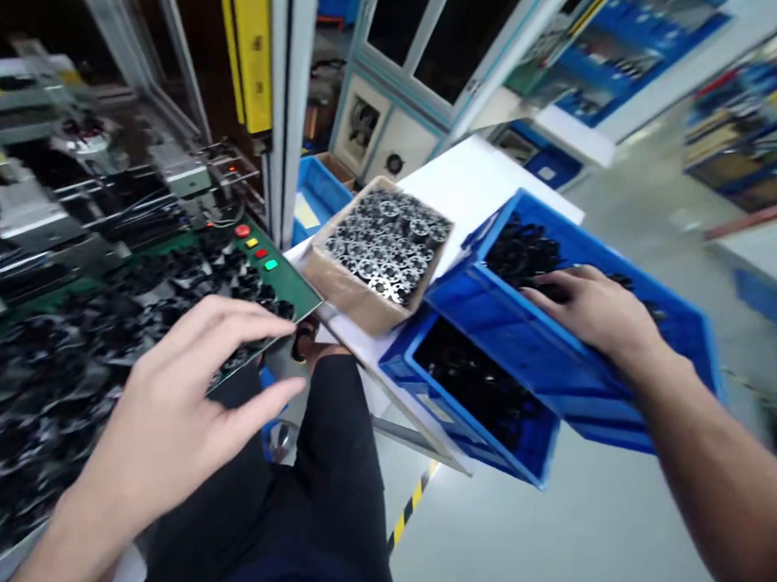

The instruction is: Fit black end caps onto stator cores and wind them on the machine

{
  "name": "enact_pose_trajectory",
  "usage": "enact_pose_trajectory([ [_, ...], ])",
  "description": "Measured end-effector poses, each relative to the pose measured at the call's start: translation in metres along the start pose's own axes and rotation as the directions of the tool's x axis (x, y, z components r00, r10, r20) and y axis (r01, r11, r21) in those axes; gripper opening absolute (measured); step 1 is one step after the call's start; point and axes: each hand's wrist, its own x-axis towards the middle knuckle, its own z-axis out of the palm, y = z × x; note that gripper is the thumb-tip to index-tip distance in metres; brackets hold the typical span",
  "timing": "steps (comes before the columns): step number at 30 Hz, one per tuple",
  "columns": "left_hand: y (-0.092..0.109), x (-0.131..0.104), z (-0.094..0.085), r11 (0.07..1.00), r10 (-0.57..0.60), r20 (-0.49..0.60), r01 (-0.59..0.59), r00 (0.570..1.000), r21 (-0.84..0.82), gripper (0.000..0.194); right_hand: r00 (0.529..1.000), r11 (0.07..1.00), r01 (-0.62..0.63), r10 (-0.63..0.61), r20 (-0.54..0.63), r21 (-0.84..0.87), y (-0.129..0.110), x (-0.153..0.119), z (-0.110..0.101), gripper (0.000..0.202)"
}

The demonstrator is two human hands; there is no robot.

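Note:
My left hand [184, 401] hovers over the edge of the machine's green work surface, thumb and fingers apart, with nothing between them. Beneath and beside it lies a wide heap of black plastic parts [39, 401]. My right hand [601, 313] reaches into the upper blue bin [525, 317], which holds more black parts [523, 251]. Its thumb and fingers close around a dark part there; the fingertips are partly hidden among the pieces. Below, the lower blue bin [410, 376] also contains dark parts.
An open cardboard box [354, 302] of grey ring-shaped metal parts stands on the white table [461, 177] between my hands. Lit push buttons [259, 252] sit on the machine's corner. A yellow guard bar [249, 50] rises behind. Yellow-black tape [411, 508] marks the floor.

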Motion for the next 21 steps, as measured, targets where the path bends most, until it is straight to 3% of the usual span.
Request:
enact_pose_trajectory([
  [3,-0.007,0.082,0.050,0.998,0.049,0.073,-0.046,0.996,-0.049,0.027,0.996,0.999,-0.005,0.009,0.088,-0.049,0.020,0.004,0.009,0.060],
  [8,-0.038,0.229,0.136,0.998,0.035,0.188,-0.045,0.982,0.048,0.043,0.986,0.982,0.132,-0.143,0.081,0.133,0.047,0.021,0.025,0.021],
  [12,-0.071,0.331,0.199,0.974,0.028,0.332,-0.100,0.943,0.203,0.070,0.983,0.931,0.167,-0.184,0.023,0.324,0.064,0.028,0.038,0.036],
  [15,-0.088,0.387,0.237,0.955,0.016,0.429,-0.141,0.903,0.261,0.082,0.995,0.905,0.102,-0.100,-0.026,0.414,0.059,0.024,0.042,0.040],
  [18,-0.098,0.427,0.268,0.945,-0.015,0.502,-0.151,0.865,0.289,0.090,0.999,0.909,0.030,-0.037,0.009,0.416,0.048,0.019,0.038,0.050],
  [21,-0.107,0.454,0.289,0.944,-0.058,0.542,-0.131,0.838,0.303,0.075,0.998,0.929,-0.017,0.035,-0.043,0.369,0.044,0.018,0.029,0.047],
])
